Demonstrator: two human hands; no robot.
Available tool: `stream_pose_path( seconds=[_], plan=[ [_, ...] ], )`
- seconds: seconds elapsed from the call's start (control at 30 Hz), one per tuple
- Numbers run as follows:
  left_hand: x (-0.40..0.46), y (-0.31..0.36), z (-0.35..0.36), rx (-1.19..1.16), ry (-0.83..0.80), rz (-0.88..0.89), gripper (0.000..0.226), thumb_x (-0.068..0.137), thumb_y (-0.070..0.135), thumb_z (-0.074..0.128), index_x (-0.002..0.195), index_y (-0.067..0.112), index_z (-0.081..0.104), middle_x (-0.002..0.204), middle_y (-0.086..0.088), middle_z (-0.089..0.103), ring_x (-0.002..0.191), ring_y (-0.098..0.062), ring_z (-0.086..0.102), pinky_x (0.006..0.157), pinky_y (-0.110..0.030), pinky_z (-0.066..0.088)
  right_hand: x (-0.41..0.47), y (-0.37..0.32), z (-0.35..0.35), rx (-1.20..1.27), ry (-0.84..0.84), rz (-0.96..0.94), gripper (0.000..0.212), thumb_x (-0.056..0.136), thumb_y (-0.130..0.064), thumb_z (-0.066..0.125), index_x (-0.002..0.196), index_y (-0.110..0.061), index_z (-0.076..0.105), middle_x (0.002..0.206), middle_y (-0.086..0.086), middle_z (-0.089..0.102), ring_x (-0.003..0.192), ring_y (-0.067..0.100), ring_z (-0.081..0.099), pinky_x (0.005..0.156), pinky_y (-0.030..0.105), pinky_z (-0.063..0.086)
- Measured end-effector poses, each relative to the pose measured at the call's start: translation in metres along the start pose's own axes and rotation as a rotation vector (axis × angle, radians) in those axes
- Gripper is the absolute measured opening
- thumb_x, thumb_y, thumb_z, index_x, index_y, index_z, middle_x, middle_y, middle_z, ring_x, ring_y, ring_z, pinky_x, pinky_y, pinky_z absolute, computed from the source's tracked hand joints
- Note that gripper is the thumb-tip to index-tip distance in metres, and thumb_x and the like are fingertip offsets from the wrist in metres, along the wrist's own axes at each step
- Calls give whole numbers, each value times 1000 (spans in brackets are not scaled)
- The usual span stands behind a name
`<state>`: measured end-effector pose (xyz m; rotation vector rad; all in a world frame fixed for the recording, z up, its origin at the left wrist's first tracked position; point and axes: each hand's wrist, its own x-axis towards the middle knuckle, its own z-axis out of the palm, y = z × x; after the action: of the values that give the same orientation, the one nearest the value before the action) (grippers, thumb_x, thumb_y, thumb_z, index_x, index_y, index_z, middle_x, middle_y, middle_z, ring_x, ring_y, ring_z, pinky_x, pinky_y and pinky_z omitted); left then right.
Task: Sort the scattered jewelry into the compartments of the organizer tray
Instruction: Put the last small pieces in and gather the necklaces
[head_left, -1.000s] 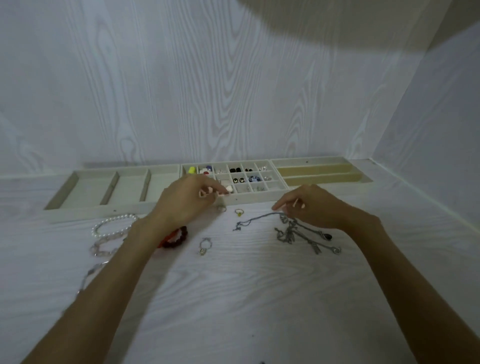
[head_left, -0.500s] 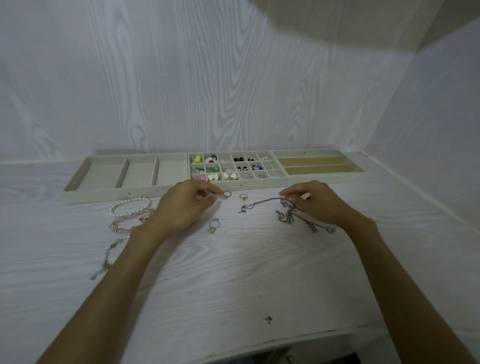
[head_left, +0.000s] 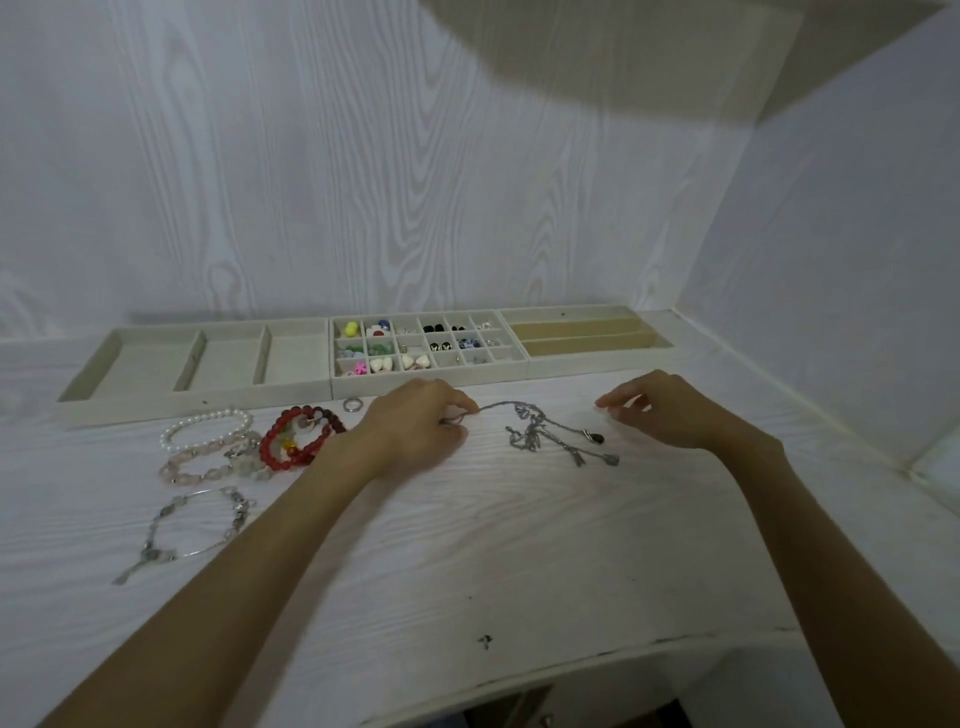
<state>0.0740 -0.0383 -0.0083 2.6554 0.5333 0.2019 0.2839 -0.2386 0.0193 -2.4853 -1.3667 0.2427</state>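
The beige organizer tray (head_left: 208, 395) lies along the back wall. Its middle grid (head_left: 431, 382) holds small earrings and beads, and its left section and right slots (head_left: 587, 338) look bare. My left hand (head_left: 410, 428) rests on the table, its fingertips pinched on a small ring (head_left: 452, 418) beside the left end of a tangle of silver necklaces (head_left: 540, 436). To the right of that tangle my right hand (head_left: 670, 410) hovers with fingers apart and nothing in it. A silver ring (head_left: 352, 404) lies just in front of the tray.
Left of my left arm lie a red bead bracelet (head_left: 291, 439), a pearl bracelet (head_left: 205, 422), a pale pink bracelet (head_left: 202, 465) and a silver charm bracelet (head_left: 197, 525). A wall closes in the right side. The table's front edge (head_left: 571, 670) is near me.
My left hand has moved right from the silver ring to the necklace's left end and pinched there. My right hand has come off the necklace tangle and opened to its right.
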Motion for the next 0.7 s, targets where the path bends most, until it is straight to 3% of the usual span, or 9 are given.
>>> stream_pose_path(
  seconds=[0.13,0.3,0.47,0.57,0.7],
  plan=[
    [13,7,4,92,4,-24,37,91,24,54,128,29,57,135,5,54,126,-20,47,97,-37,44,-5,9,5,2,-27,33,18,86,-29,66,102,-26,73,107,-4,70,90,12,63,88,35,51],
    [17,9,9,129,135,-70,34,92,19,49,121,29,63,122,9,63,113,-16,56,88,-33,46,-7,4,16,16,16,23,22,75,-44,74,95,-36,71,84,-15,61,76,4,56,75,28,47],
    [13,2,6,102,133,-64,25,90,21,54,104,34,69,107,15,66,101,-11,61,79,-29,47,-5,-7,13,34,4,-47,11,79,-33,73,90,-33,73,83,-13,63,76,9,59,76,31,49],
    [7,-5,-1,50,45,-55,20,88,23,60,98,37,69,107,18,67,92,-6,62,80,-28,49,-2,-22,8,55,-21,-98,8,81,-26,71,84,-33,73,83,-9,68,74,9,61,75,31,51],
    [-11,-24,-34,-46,-62,-48,27,84,16,67,108,28,70,108,15,66,88,-5,61,85,-27,51,12,-60,17,87,-48,-199,11,84,-25,68,91,-32,72,94,-7,69,80,9,60,76,31,50]
  ],
)
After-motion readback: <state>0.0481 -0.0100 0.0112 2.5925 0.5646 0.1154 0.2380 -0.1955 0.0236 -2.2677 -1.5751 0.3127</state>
